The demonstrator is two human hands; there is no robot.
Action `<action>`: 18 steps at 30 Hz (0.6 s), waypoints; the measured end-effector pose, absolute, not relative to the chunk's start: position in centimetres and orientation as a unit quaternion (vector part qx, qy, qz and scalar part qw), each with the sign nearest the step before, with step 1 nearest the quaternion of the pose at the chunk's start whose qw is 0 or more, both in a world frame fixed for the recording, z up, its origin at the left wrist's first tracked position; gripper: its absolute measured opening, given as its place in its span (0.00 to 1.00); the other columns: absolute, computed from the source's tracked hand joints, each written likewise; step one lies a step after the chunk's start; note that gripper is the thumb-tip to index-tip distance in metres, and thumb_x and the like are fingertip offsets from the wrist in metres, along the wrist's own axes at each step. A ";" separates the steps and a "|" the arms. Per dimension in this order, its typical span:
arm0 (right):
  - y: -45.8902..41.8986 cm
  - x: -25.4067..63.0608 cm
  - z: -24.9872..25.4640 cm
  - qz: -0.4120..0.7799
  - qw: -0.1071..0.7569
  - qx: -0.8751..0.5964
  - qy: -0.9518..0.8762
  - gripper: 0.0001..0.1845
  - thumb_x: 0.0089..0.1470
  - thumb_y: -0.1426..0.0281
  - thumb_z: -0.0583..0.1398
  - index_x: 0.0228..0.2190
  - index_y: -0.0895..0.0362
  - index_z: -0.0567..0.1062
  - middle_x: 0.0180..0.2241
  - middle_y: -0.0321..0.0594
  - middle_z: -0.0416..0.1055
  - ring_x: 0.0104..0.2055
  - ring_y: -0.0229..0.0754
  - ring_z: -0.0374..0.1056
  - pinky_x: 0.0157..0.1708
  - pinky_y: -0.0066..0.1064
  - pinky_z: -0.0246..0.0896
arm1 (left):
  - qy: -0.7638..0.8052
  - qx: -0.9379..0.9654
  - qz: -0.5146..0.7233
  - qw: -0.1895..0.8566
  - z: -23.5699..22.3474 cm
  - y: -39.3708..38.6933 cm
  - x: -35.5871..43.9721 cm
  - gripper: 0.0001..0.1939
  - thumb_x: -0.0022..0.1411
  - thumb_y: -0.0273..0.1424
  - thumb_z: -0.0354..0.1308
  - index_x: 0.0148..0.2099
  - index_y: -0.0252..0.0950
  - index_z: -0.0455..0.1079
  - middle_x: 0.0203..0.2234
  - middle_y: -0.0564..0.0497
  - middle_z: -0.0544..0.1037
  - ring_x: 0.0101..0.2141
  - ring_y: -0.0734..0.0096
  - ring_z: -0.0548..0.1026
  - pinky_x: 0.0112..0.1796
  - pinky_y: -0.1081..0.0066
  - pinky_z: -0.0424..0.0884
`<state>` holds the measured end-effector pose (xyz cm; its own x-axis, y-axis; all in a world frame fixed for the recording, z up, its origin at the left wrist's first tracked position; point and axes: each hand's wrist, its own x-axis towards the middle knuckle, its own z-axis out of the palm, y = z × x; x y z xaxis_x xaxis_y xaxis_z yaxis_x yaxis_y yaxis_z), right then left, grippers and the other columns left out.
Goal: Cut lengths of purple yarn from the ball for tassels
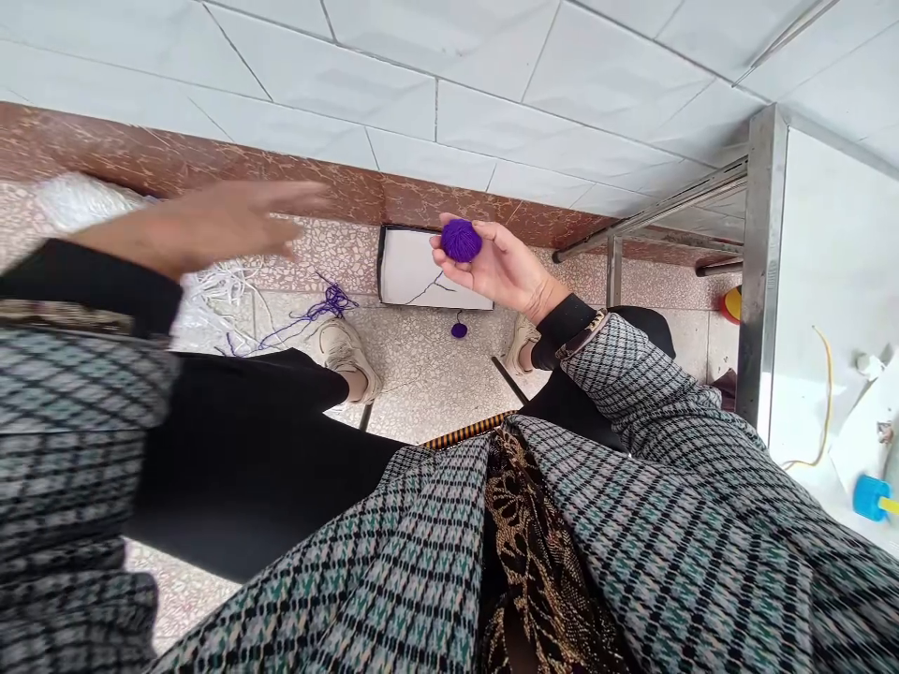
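My right hand cups a ball of purple yarn against its fingertips, above a white box with a black rim. My left hand is blurred, stretched out flat and holding nothing, above a heap of white cord. A thin purple strand runs across the white inside of the box. On the terrazzo floor lie a small purple yarn ball and a tangle of loose purple yarn.
A brown skirting band and white wall tiles close off the far side. My beige shoes stand below. A steel table frame rises at the right, with a white panel, a yellow cable and a blue object beyond it.
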<state>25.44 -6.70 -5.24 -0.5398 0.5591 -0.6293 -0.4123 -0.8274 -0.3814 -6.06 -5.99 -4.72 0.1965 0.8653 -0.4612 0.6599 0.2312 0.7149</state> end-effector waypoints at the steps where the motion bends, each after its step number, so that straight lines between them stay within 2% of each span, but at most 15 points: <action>1: -6.8 25.3 -5.2 0.872 0.278 -0.391 -0.090 0.17 0.88 0.64 0.50 0.64 0.54 0.74 0.46 0.42 0.83 0.43 0.39 0.83 0.48 0.30 0.88 | 0.585 0.581 0.120 0.553 -5.4 -6.4 -4.0 0.45 0.71 0.15 0.61 0.86 0.35 0.62 0.74 0.40 0.79 0.63 0.56 0.81 0.71 0.48 0.75; 2: -6.9 25.2 -5.2 0.872 0.280 -0.392 -0.087 0.18 0.88 0.65 0.50 0.65 0.55 0.74 0.47 0.43 0.83 0.43 0.39 0.83 0.49 0.30 0.88 | 0.542 0.547 0.168 0.615 -6.1 -6.9 -1.7 0.50 0.66 0.13 0.61 0.87 0.37 0.60 0.72 0.40 0.80 0.57 0.60 0.83 0.66 0.54 0.79; 3: -6.9 25.2 -5.3 0.871 0.282 -0.393 -0.084 0.19 0.88 0.65 0.49 0.66 0.55 0.74 0.48 0.43 0.83 0.43 0.38 0.83 0.50 0.31 0.88 | 0.495 0.514 0.198 0.672 -6.8 -7.4 0.6 0.50 0.64 0.13 0.61 0.85 0.37 0.64 0.67 0.40 0.84 0.49 0.64 0.84 0.59 0.59 0.83; 4: -6.9 25.3 -5.3 0.870 0.286 -0.394 -0.080 0.19 0.89 0.64 0.49 0.67 0.55 0.74 0.48 0.43 0.83 0.43 0.38 0.83 0.50 0.30 0.88 | 0.473 0.479 0.201 0.711 -7.4 -7.9 2.7 0.41 0.63 0.13 0.62 0.77 0.34 0.73 0.56 0.44 0.88 0.39 0.69 0.82 0.52 0.63 0.84; 5: -6.9 25.4 -5.4 0.868 0.292 -0.395 -0.076 0.20 0.89 0.62 0.49 0.66 0.55 0.74 0.48 0.43 0.82 0.42 0.37 0.83 0.49 0.29 0.88 | 0.464 0.452 0.206 0.733 -7.8 -8.5 4.4 0.29 0.65 0.15 0.62 0.66 0.32 0.80 0.44 0.47 0.87 0.32 0.71 0.79 0.47 0.65 0.83; 7: -6.8 25.9 -5.4 0.861 0.306 -0.401 -0.066 0.20 0.90 0.57 0.51 0.63 0.55 0.76 0.46 0.42 0.81 0.39 0.36 0.81 0.44 0.25 0.87 | 0.471 0.414 0.211 0.750 -8.3 -9.3 6.2 0.08 0.71 0.19 0.61 0.45 0.33 0.82 0.25 0.55 0.75 0.23 0.75 0.67 0.39 0.68 0.79; 8: -6.7 26.2 -5.4 0.857 0.314 -0.404 -0.060 0.21 0.90 0.54 0.52 0.61 0.55 0.76 0.45 0.41 0.80 0.38 0.35 0.80 0.40 0.23 0.85 | 0.483 0.399 0.220 0.748 -8.4 -9.5 6.4 0.10 0.75 0.21 0.60 0.38 0.35 0.79 0.20 0.57 0.67 0.21 0.75 0.62 0.38 0.68 0.77; 10: -6.5 26.8 -5.3 0.849 0.333 -0.409 -0.047 0.26 0.88 0.46 0.54 0.56 0.56 0.76 0.41 0.39 0.78 0.34 0.33 0.77 0.33 0.18 0.81 | 0.514 0.370 0.237 0.737 -8.3 -9.7 5.6 0.19 0.80 0.23 0.57 0.32 0.36 0.75 0.16 0.60 0.58 0.21 0.76 0.54 0.36 0.70 0.73; 13: -6.1 27.7 -5.0 0.836 0.362 -0.411 -0.027 0.32 0.86 0.40 0.52 0.50 0.55 0.74 0.37 0.35 0.73 0.30 0.32 0.72 0.24 0.14 0.71 | 0.587 0.341 0.243 0.693 -8.5 -9.3 3.2 0.21 0.81 0.19 0.54 0.32 0.35 0.74 0.15 0.62 0.55 0.22 0.76 0.52 0.36 0.72 0.71; 15: -5.8 28.2 -5.0 0.838 0.371 -0.399 -0.018 0.32 0.87 0.40 0.49 0.47 0.54 0.72 0.36 0.33 0.71 0.28 0.31 0.68 0.19 0.14 0.65 | 0.652 0.329 0.241 0.639 -9.5 -8.7 1.3 0.18 0.80 0.18 0.57 0.33 0.34 0.74 0.15 0.62 0.58 0.23 0.77 0.53 0.36 0.73 0.71; 18: -5.4 28.8 -5.4 0.855 0.370 -0.363 -0.020 0.30 0.88 0.42 0.48 0.45 0.53 0.69 0.35 0.33 0.70 0.26 0.31 0.65 0.17 0.14 0.63 | 0.729 0.325 0.227 0.558 -11.8 -7.2 -2.4 0.15 0.75 0.14 0.59 0.34 0.33 0.72 0.19 0.61 0.71 0.24 0.78 0.63 0.35 0.75 0.73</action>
